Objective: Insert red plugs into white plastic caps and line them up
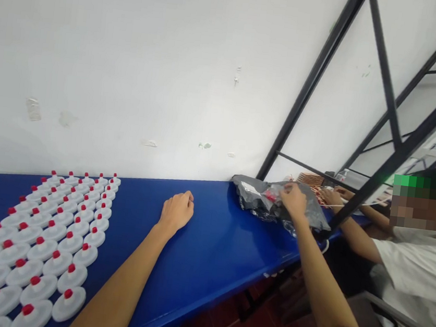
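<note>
1. White, plastic-looking discs [52,233] with red caps, set in close rows from 9 to 11 o'clock on a blue tabletop [211,257]; keep the left forearm off the nearest column.
2. Left hand [178,211] between 11 and 12 o'clock, right of the discs: fingers loosely curled, nothing visible in the grip; palm hidden, so cannot tell for certain.
3. Right hand [293,199] at 1 o'clock, over a crumpled grey bag [262,206]: fingers bent and close together beside small red pieces [270,196] at the bag; cannot tell whether pinching anything.
4. To work well here, probably best to pinch with fingertips only, lift straight up, and avoid dragging the thin film along; steady the bag with the left hand in case of slipping.
5. Open room for moving between left hand and bag; at the bag's right end, tabletop rim slanting close by, so mind spills over that side.
6. Dark metal frame [304,94] from 12 to 2 o'clock, limiting reach; beyond, towards 2 o'clock, a co-worker's hand [331,197]: avoid swinging wide.
7. Pale wall [153,72] behind the far edge, from 10 to 1 o'clock.
</note>
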Motion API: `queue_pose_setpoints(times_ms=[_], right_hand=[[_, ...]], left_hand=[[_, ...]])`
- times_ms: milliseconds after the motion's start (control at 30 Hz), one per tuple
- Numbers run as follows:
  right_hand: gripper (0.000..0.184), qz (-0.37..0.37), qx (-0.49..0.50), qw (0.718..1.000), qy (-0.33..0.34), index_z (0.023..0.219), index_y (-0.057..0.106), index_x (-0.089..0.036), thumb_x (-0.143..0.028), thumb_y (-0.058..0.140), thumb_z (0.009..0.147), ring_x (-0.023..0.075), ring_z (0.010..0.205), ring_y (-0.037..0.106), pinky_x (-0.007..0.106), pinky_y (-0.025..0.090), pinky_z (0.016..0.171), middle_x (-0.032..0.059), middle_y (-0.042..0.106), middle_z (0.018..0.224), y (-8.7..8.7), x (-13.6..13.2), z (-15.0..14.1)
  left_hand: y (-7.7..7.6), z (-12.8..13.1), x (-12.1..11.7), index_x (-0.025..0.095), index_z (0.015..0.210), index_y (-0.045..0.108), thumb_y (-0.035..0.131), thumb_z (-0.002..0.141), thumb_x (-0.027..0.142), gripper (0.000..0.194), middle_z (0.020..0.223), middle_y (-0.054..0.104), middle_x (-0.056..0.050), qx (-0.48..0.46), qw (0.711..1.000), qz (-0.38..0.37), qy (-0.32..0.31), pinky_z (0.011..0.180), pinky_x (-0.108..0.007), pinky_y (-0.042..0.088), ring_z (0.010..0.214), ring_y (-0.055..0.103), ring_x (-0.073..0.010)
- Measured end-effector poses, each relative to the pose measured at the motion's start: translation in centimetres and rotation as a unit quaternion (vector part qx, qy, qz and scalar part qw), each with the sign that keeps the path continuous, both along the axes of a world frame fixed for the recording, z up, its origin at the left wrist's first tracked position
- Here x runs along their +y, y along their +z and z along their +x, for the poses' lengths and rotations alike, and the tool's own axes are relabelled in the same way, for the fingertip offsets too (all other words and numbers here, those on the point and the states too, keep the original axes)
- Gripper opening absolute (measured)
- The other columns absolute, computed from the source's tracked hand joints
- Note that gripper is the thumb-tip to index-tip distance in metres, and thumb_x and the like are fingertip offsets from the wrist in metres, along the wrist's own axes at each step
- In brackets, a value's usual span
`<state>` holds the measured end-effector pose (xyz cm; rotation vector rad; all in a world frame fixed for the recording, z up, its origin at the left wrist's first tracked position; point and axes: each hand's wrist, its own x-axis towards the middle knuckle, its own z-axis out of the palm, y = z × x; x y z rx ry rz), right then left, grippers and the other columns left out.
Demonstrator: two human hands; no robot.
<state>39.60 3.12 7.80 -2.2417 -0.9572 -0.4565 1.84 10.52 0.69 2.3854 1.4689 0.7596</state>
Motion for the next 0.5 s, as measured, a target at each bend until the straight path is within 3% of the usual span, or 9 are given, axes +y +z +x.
queue_pose_setpoints(times_ms=[100,167,267,333,400,467,500], right_hand=[[0.045,-0.025,0.007,0.999,-0.025,0.123,0.060,-0.012,-0.031,0.063,0.083,0.0340,0.095,0.068,0.042,0.049,0.083,0.0187,0.072,0.098,-1.3,0.2,0.3],[0.052,-0.024,-0.004,0.999,-0.042,0.133,0.052,-0.008,-0.038,0.055,0.090,0.0373,0.101,0.065,0.046,0.048,0.085,0.0243,0.068,0.108,-1.6,-0.3,0.0],[0.053,0.029,-0.082,0.994,-0.067,0.135,0.050,-0.006,-0.040,0.046,0.095,0.0401,0.112,0.059,0.049,0.046,0.089,0.0287,0.059,0.121,-1.0,-1.4,-1.1],[0.048,0.095,-0.162,0.981,-0.053,0.130,0.054,-0.006,-0.038,0.045,0.095,0.0386,0.112,0.058,0.049,0.045,0.092,0.0274,0.060,0.118,-0.1,-2.0,-2.5],[0.044,0.147,-0.212,0.966,0.004,0.124,0.059,-0.008,-0.036,0.043,0.095,0.0361,0.109,0.057,0.049,0.043,0.096,0.0242,0.063,0.113,0.8,-2.6,-4.6],[0.041,0.192,-0.249,0.946,0.083,0.119,0.063,-0.010,-0.037,0.043,0.094,0.0345,0.110,0.056,0.047,0.042,0.098,0.0217,0.064,0.112,1.5,-3.0,-7.3],[0.041,0.215,-0.260,0.934,0.121,0.116,0.064,-0.011,-0.037,0.043,0.093,0.0341,0.110,0.056,0.046,0.041,0.100,0.0207,0.065,0.111,1.6,-3.1,-8.8]], left_hand=[[0.0,0.0,0.1,0.023,0.104,0.064,0.037,0.093,0.018,0.029,0.103,0.074,-0.006,-0.004,1.000,0.001,-0.005,0.078,-0.035,0.050,0.096,0.069,-0.0252],[-0.1,0.1,0.1,0.022,0.103,0.064,0.037,0.093,0.017,0.029,0.103,0.074,-0.007,-0.001,1.000,0.003,-0.007,0.078,-0.036,0.050,0.096,0.069,-0.0256],[-0.4,0.3,0.0,0.020,0.104,0.064,0.039,0.093,0.018,0.027,0.105,0.073,-0.008,0.001,1.000,0.006,-0.009,0.081,-0.036,0.050,0.096,0.069,-0.0254],[-0.1,0.4,-0.4,0.018,0.105,0.065,0.041,0.094,0.018,0.027,0.105,0.073,-0.011,-0.014,1.000,0.014,-0.014,0.083,-0.035,0.050,0.097,0.069,-0.0250],[1.1,0.4,-1.5,0.016,0.107,0.065,0.040,0.095,0.017,0.028,0.106,0.072,-0.012,-0.037,0.999,0.033,-0.020,0.086,-0.034,0.050,0.098,0.068,-0.0239],[3.3,0.5,-3.3,0.019,0.116,0.063,0.038,0.097,0.019,0.031,0.114,0.071,-0.008,-0.050,0.997,0.061,-0.018,0.092,-0.031,0.048,0.104,0.066,-0.0205],[4.7,0.7,-4.5,0.018,0.113,0.064,0.040,0.096,0.019,0.030,0.112,0.071,-0.009,-0.100,0.991,0.084,-0.035,0.091,-0.031,0.048,0.101,0.067,-0.0202]])
